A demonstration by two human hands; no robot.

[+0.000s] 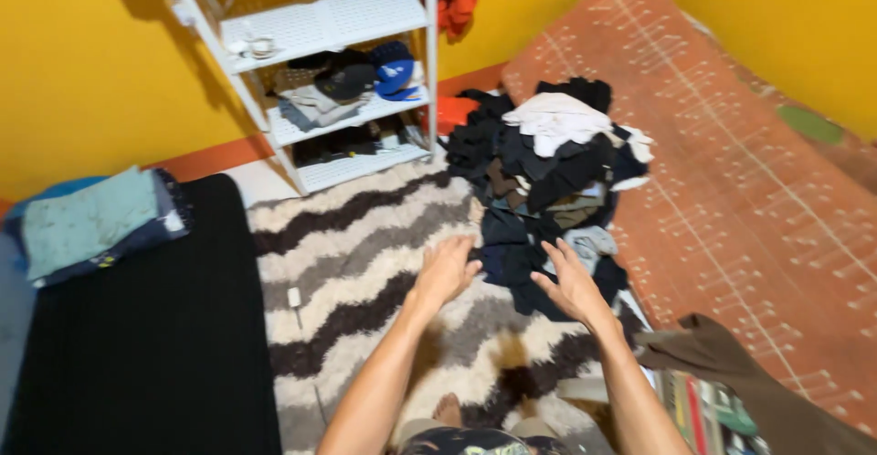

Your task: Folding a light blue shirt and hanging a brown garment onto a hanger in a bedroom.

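A pile of mostly dark clothes [539, 172] with a white garment [557, 119] on top lies across the edge of an orange patterned mattress [731, 190] and a shaggy zigzag rug [365, 254]. My left hand [446, 270] hovers over the rug just left of the pile's near end, fingers apart, holding nothing. My right hand [571, 283] reaches out over the pile's dark lower edge, fingers spread and empty. Both forearms stretch forward from the bottom of the view.
A white wire shelf [338, 89] with caps and folded items stands against the yellow wall. A black mat [137, 345] with folded teal cloth [87, 222] lies at left. A brown garment [731, 364] lies at lower right. A small white object [295, 297] rests on the rug.
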